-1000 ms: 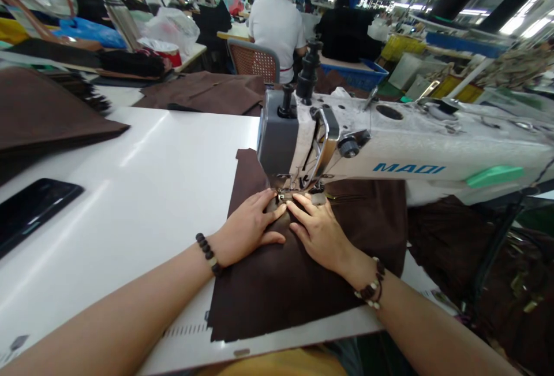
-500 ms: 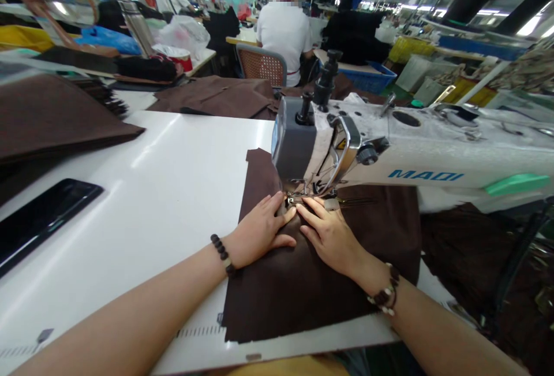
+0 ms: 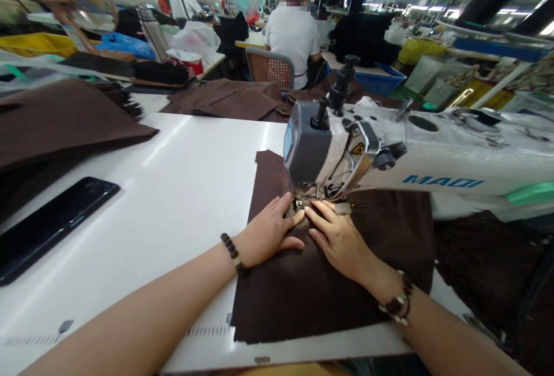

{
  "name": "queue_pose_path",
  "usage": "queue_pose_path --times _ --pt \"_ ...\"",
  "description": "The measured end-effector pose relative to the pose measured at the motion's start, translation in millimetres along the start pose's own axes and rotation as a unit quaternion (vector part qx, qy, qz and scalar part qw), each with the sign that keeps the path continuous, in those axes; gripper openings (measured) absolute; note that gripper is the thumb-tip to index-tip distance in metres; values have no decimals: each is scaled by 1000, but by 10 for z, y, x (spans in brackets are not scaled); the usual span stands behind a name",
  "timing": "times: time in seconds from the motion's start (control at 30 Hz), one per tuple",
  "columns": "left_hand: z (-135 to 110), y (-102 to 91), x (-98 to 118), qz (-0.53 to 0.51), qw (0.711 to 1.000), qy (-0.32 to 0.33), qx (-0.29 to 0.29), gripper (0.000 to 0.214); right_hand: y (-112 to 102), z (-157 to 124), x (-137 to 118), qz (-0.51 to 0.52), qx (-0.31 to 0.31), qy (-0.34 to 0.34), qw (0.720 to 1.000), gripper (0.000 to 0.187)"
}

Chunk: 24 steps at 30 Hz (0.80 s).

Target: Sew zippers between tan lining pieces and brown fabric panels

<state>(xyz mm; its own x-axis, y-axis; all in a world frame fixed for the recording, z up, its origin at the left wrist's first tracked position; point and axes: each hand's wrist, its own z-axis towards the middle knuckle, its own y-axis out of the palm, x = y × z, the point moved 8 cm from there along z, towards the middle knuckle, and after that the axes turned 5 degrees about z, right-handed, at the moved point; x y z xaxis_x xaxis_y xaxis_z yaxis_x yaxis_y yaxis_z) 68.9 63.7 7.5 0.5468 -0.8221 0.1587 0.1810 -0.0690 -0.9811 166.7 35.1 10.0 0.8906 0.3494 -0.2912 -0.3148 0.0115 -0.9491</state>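
A dark brown fabric piece (image 3: 298, 301) lies flat on the white sewing table, running under the head of a sewing machine (image 3: 311, 139). My left hand (image 3: 270, 229) rests on the fabric just left of the presser foot (image 3: 299, 203), fingers stretched out and pressing down. On the right side of the foot, my right hand (image 3: 340, 237) lies on the same fabric with its fingers spread. The fingertips of both hands come close together in front of the needle area. The needle itself is too small to make out.
A black phone (image 3: 56, 223) lies on the table at the left, below a stack of brown fabric (image 3: 64, 122). More brown cloth (image 3: 229, 99) is heaped along the far edge and at the right (image 3: 480, 272). A person in white (image 3: 292, 35) sits ahead on a chair (image 3: 269, 69).
The whole view has shifted, so things appear slightly farther right. Both hands keep their places on the fabric beside the presser foot; no clear movement of the cloth shows.
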Motion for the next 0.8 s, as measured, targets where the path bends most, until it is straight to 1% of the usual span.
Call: queue_pose_path --times 0.13,0.37,0.8 --pt "9 -4 5 -3 1000 8 -4 64 9 -2 9 -3 3 6 1000 39" --pt "4 -19 11 -3 1000 8 -3 66 40 -7 47 6 -19 23 1000 40" --pt "7 -19 5 -9 1000 4 4 64 33 3 42 3 -21 15 1000 39"
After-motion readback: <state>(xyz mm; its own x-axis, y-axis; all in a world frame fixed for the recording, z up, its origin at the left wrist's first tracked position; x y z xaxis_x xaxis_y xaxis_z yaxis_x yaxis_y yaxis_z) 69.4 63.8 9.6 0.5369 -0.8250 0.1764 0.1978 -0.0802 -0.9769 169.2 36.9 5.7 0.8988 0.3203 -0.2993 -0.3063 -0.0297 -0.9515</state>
